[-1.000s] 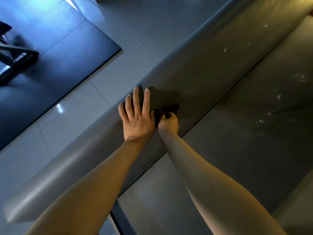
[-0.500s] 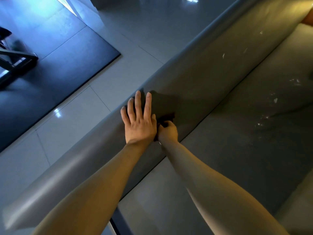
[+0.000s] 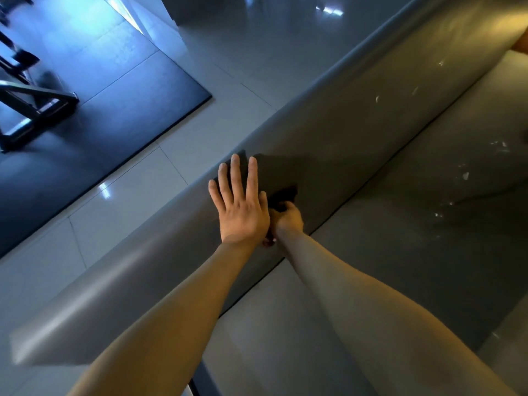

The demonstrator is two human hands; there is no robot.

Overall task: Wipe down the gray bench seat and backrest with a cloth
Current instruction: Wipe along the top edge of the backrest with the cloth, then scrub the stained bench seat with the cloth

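The left hand (image 3: 241, 207) lies flat on the gray backrest (image 3: 343, 132), fingers straight and slightly spread. Just beside it the right hand (image 3: 287, 220) curls round a dark cloth (image 3: 283, 195) bunched against the backrest low down, near the seam with the seat (image 3: 400, 252)

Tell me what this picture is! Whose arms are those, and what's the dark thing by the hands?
There is no machine here. The camera sits on a person's head and looks down, so you see that person's own two arms. The left hand lies flat, fingers straight, on the gray backrest. The right hand grips a dark cloth, bunched against the backrest. To the lower right is the seat, with a few pale marks on it. Beyond the backrest you see the shiny tile floor and a dark mat.
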